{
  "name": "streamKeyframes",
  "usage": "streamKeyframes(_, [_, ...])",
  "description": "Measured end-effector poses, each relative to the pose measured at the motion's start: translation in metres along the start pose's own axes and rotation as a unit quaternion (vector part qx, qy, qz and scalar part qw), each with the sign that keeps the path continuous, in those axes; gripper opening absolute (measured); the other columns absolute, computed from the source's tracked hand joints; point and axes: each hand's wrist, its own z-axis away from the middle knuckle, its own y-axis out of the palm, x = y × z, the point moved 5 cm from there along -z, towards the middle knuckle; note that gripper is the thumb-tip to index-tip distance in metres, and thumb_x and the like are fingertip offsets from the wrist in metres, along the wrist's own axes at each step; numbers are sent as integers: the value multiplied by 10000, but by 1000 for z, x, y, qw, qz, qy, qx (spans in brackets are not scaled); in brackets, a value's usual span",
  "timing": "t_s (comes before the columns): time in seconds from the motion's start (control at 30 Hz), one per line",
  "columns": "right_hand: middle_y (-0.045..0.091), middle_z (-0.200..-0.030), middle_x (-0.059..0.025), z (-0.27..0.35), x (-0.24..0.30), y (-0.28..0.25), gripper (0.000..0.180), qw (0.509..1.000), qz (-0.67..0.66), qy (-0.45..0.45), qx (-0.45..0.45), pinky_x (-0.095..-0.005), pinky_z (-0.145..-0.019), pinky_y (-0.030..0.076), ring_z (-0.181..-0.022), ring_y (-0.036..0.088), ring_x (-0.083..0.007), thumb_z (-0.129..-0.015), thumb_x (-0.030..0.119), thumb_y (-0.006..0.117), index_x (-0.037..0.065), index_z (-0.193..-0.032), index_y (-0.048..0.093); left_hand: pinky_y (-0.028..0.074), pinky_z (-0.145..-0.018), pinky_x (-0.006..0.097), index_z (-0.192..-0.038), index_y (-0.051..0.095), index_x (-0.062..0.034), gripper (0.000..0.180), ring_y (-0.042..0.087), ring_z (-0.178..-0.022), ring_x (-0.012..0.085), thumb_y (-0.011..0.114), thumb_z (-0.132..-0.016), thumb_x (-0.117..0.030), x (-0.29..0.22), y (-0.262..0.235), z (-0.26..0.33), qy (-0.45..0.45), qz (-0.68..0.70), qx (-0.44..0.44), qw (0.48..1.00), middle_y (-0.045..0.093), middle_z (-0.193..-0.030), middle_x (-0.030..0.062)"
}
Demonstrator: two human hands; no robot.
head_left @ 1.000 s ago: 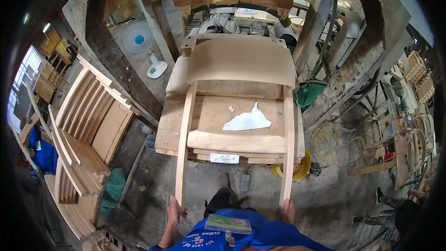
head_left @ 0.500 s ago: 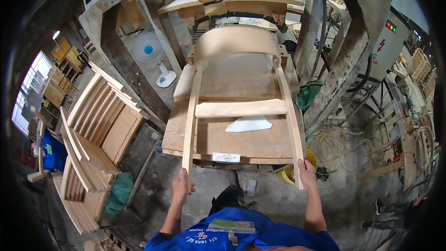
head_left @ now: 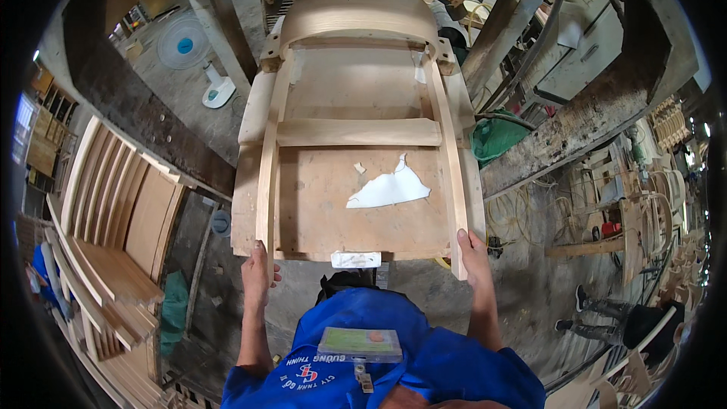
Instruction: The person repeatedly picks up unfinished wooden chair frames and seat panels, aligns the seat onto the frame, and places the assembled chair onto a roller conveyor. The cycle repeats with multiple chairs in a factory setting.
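Note:
A pale wooden chair frame [head_left: 360,133] has a curved top rail [head_left: 359,28], two long side legs and one straight crosspiece. It lies over a wooden work board [head_left: 318,197], its curved end at the far side between two drilled wooden blocks [head_left: 271,48]. My left hand [head_left: 258,271] is closed around the near end of the left leg. At the right leg's near end, my right hand [head_left: 475,259] grips with its thumb on top. Both leg ends stick out past the board's near edge. A torn white sheet [head_left: 392,188] lies on the board inside the frame.
Heavy metal posts [head_left: 560,132] flank the board on both sides. Stacked curved wooden parts [head_left: 106,197] stand at the left, a fan [head_left: 183,45] beyond them. A green bag [head_left: 500,136] hangs at the right. Another person's legs [head_left: 606,314] show at the lower right.
The chair frame has gone down and away from me, its curved end now between the blocks. My hands stay on the legs. The view has tilted downward, showing more of the white sheet.

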Motion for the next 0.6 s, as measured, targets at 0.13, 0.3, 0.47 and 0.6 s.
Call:
streamKeyframes(0.13, [654,-992,-28,-14,13,12,471,999,43,-29,-4,-296,-688,541,-790,616,-114,-1049,345,618,72,-1427,557,436,-446,272,-1012,651,-10,732,609,-535,146,483,-990,-722,-8,20,-35,-11,15,17,1000,620,-723,69])
streamKeyframes(0.3, [651,-1055,-33,-33,15,26,561,997,39,-37,-63,-308,-703,556,-804,617,-124,-1030,315,639,104,-1523,475,435,-437,278,-1010,638,-49,703,607,-528,154,478,-989,-733,-21,29,-66,1,20,31,999,611,-726,62])
streamKeyframes(0.47, [650,-1016,-27,-45,10,35,541,993,15,-53,-102,-309,-667,561,-769,618,-123,-1025,281,636,95,-1512,495,441,-428,288,-1042,634,-55,688,612,-522,160,484,-991,-725,-21,29,-79,-24,23,45,998,622,-725,66])
streamKeyframes(0.6, [649,-951,-20,-50,9,32,541,994,36,-51,-92,-288,-615,538,-745,602,-103,-1015,277,650,101,-1507,509,461,-434,299,-1089,627,-48,711,632,-535,170,462,-996,-733,-19,31,-84,-36,1,47,998,641,-736,74])
